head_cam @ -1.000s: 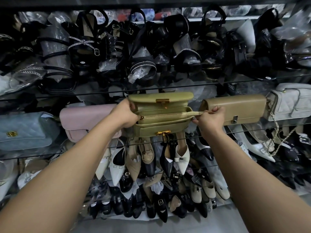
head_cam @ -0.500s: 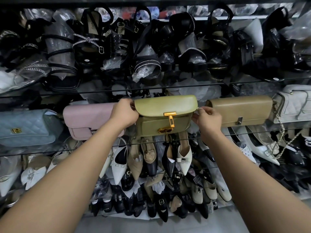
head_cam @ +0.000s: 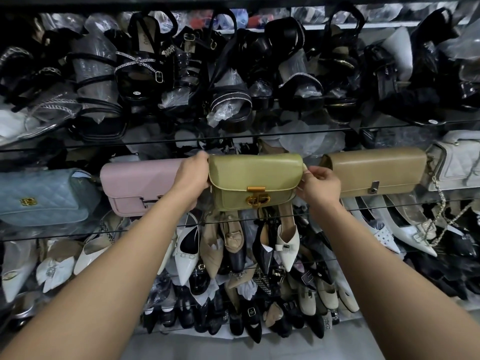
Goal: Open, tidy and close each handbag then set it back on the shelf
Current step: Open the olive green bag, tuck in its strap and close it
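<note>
At frame centre, green bag [head_cam: 255, 178] held level at the middle shelf [head_cam: 52, 237], flap down over the front, gold clasp [head_cam: 257, 197] at the flap's lower edge. Unclear whether resting on the glass or held just above it.

Left hand [head_cam: 191, 178] wrapped round the bag's left end, fingers curled behind it. Right hand [head_cam: 318, 184] gripping the right end, fingers bent, thumb on the flap's corner.

Just left of the green bag, pink bag [head_cam: 137, 185], partly behind the left hand; further left, blue quilted bag [head_cam: 39, 196]. Just right, tan bag [head_cam: 374, 172]. Above and below, rows of shoes [head_cam: 233, 255].
</note>
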